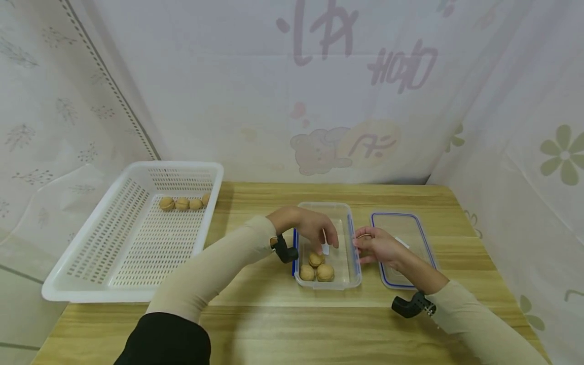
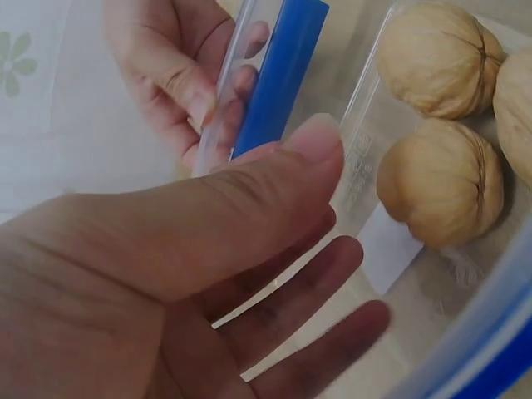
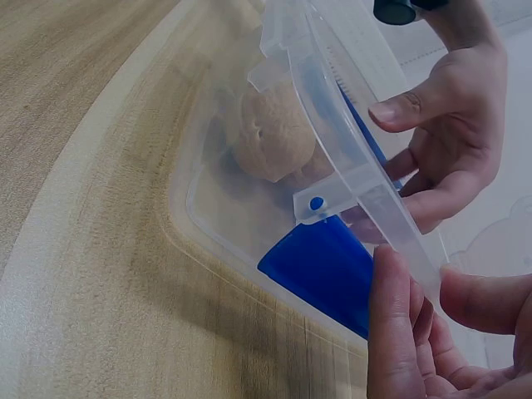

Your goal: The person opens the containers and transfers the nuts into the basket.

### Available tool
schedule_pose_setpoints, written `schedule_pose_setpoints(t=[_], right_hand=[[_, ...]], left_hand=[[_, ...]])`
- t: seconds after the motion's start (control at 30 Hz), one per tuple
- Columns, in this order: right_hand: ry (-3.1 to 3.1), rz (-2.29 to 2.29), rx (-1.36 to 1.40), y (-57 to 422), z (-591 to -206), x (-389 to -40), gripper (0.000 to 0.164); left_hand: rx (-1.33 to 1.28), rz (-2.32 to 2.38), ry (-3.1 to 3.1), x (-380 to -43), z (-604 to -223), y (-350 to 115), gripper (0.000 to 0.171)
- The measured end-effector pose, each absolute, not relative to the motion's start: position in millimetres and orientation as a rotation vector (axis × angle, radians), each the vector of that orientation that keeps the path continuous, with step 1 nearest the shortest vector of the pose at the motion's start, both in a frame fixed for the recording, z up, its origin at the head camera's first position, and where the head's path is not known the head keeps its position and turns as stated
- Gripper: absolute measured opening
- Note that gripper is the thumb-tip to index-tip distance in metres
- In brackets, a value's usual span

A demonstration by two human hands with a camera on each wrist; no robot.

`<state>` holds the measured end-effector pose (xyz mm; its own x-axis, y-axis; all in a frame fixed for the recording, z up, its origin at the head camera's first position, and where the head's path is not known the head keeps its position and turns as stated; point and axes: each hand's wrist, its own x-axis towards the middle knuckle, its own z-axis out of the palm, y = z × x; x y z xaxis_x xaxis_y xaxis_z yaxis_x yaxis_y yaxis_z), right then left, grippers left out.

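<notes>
A clear plastic storage box point(image 1: 328, 286) with blue side latches stands on the table. Three walnuts lie at its near end, among them a walnut point(image 2: 440, 183) beside a white paper slip point(image 2: 391, 249). My left hand point(image 1: 315, 226) hovers over the box's inside, just above the walnuts. Its thumb and fingers are apart, with nothing between them. With my right hand point(image 1: 380, 248) I pinch the box's right rim, thumb on the inner side and fingers outside near the blue latch point(image 3: 320, 270).
Left on the wooden table point(image 1: 255, 324) sits a white perforated basket point(image 1: 213, 208) with several walnuts point(image 1: 182, 204) in a row at its far end. The box's lid point(image 1: 401, 223), edged in blue, lies to the right, partly behind my right hand. Printed curtains point(image 1: 228, 101) enclose the table.
</notes>
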<state>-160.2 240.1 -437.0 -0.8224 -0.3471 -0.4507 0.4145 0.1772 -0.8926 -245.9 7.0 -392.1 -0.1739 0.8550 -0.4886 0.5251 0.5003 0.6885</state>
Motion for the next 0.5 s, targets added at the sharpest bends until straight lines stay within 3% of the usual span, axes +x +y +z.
schedule_pose_setpoints(t=[0.5], right_hand=[[1.870, -1.709, 0.067, 241, -438, -161, 0.021]], left_hand=[[1.106, 0.226, 1.862, -239, -405, 21, 0.039]])
